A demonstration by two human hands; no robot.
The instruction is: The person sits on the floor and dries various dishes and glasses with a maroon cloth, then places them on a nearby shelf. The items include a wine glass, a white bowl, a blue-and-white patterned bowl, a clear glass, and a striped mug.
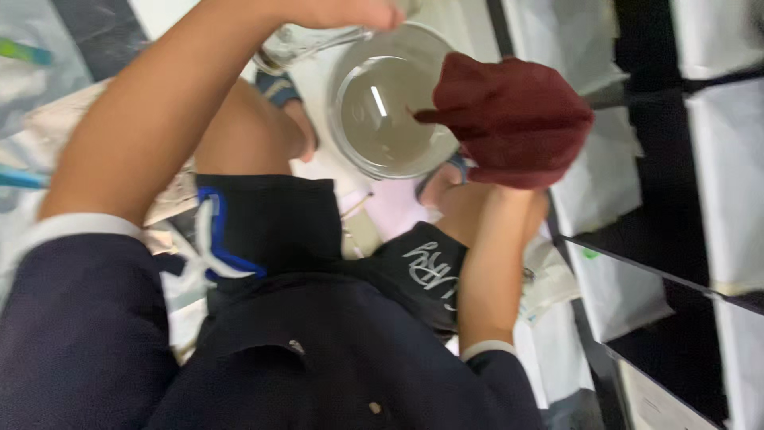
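Seen from above, a person's two bare arms reach forward over their own lap. The right hand [509, 171] is wrapped inside a dark red cloth [513, 115], so its fingers are hidden; it seems closed around the bunched cloth, though how tightly cannot be told. The cloth rests against the right edge of a clear glass bowl [390, 99], overlapping the rim there, with a fold poking toward the bowl's middle.

The left hand [342, 12] sits at the top edge of the view, just up and left of the bowl. Its fingers curl closed, seemingly over a clear glass piece [298, 41], perhaps a lid or a second dish, that lies under it and touches the bowl's upper left side. The exact hold is blurred.

The bowl lies between the two hands, its open mouth facing the camera, with a bright streak of light reflected inside.

Below the hands are bare knees, black shorts [270, 219] with white and blue trim, and dark navy sleeves. Feet in sandals [278, 87] show beside and beneath the bowl. To the right of the cloth stands a black shelf [660, 215] holding white bundles [613, 291]. Pale wrappings lie on the floor at left.
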